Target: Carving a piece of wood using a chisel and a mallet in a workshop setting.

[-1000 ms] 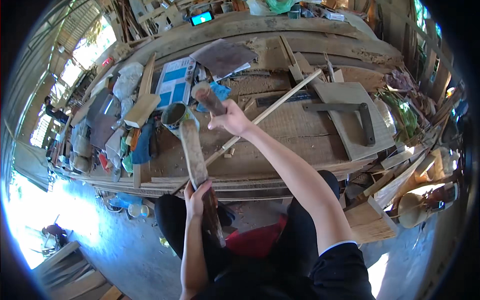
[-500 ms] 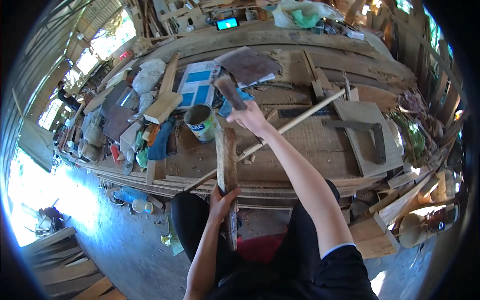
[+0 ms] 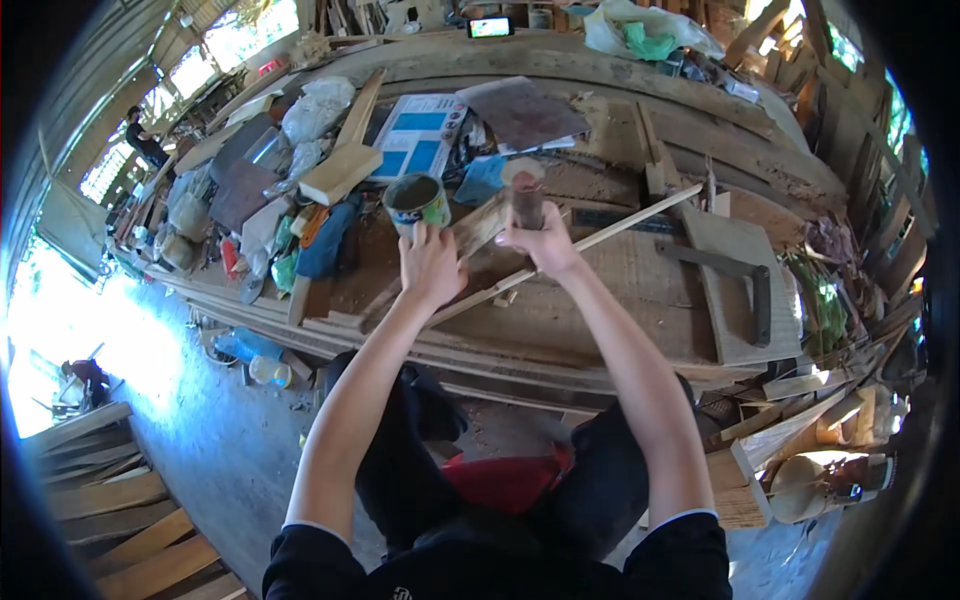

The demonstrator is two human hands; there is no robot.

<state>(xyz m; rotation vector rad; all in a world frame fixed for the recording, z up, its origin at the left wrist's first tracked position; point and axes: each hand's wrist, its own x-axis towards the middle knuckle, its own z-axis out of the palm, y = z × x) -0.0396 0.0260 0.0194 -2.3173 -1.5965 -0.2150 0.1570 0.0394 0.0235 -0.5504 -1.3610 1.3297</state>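
Observation:
My left hand (image 3: 432,268) is closed over a rough piece of wood (image 3: 484,228) that slants across the bench. Its fingers lie close to the front of an open tin can (image 3: 416,204) and partly hide the wood. My right hand (image 3: 545,242) grips a thick, dark brown tool (image 3: 526,204), held upright with a paler end at the top; its exact kind I cannot make out. Beneath the right hand, a long thin pale stick (image 3: 620,226) runs diagonally over the bench.
A metal carpenter's square (image 3: 762,305) rests on a board at the right. Bags, cloths and a wood block (image 3: 341,174) crowd the bench's left side. A brown sheet (image 3: 525,112) and a lit phone (image 3: 490,28) are farther back. Stacked planks (image 3: 120,490) stand at lower left.
My left hand has moved up and forward from my lap to the bench, bringing the wood piece to a slant. My right hand has shifted right and turned the tool more upright.

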